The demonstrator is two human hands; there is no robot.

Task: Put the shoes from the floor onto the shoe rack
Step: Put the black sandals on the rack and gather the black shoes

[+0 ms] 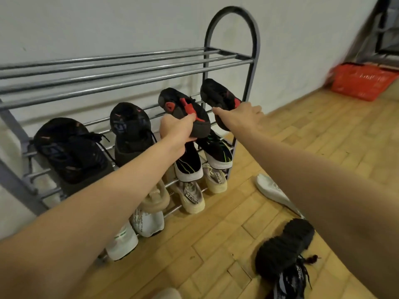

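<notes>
A grey metal shoe rack [233,59] stands against the white wall. My left hand [178,131] grips a black shoe with red accents [183,110] by its heel, held over the rack's middle tier. My right hand [239,117] holds the matching black and red shoe [218,98] at the tier's right end. Two black shoes [71,152] [129,130] lie on the same tier to the left. On the floor lie a black shoe [282,249] and a white shoe [272,190], partly hidden by my right arm.
Lower tiers carry black shoes with white soles [218,152], beige shoes [192,197] and white shoes [146,221]. The top tier's bars are bare. A red basket [360,80] sits on the wooden floor at the far right, by a dark frame.
</notes>
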